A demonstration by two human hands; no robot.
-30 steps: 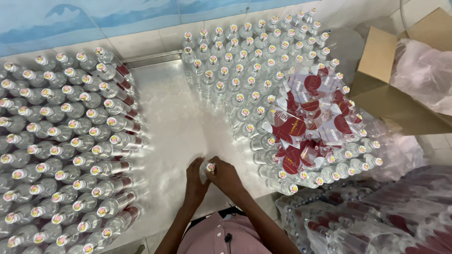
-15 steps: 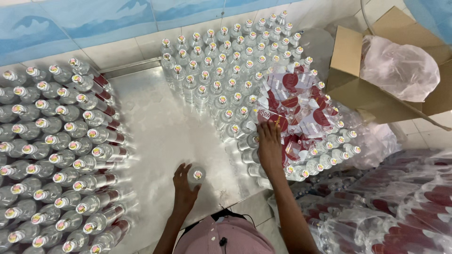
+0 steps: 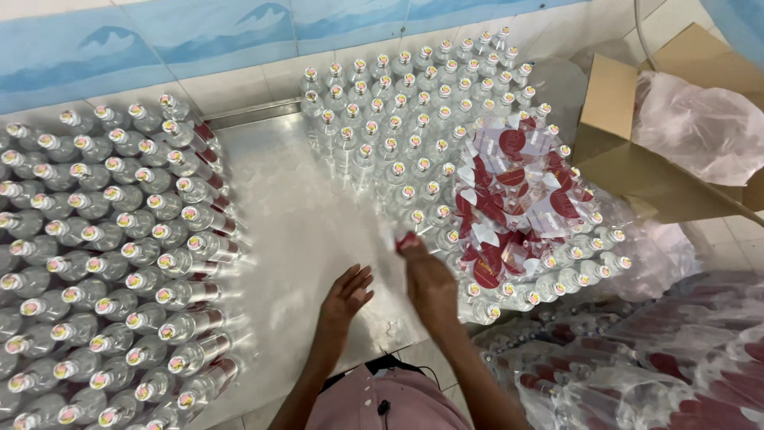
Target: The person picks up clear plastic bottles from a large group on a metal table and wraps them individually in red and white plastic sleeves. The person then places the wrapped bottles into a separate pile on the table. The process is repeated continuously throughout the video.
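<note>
Hands above a steel desk (image 3: 302, 231): we count two, our right hand (image 3: 430, 279) pinching one red label (image 3: 407, 240) beside the right bottle cluster (image 3: 414, 119), our left hand (image 3: 348, 293) empty, fingers spread. Bottles too many to count; one heap of labels (image 3: 509, 199) lies atop them.

Left hand (image 3: 348, 293) open, fingers spread, right hand (image 3: 427, 279) pinching, forearms extended forward

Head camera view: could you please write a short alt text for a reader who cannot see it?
Seen from above, a person's right hand holds a small red label over a metal table, with the open left hand beside it. Clear capped bottles crowd both sides, and red-and-white labels lie piled on the right group.
</note>
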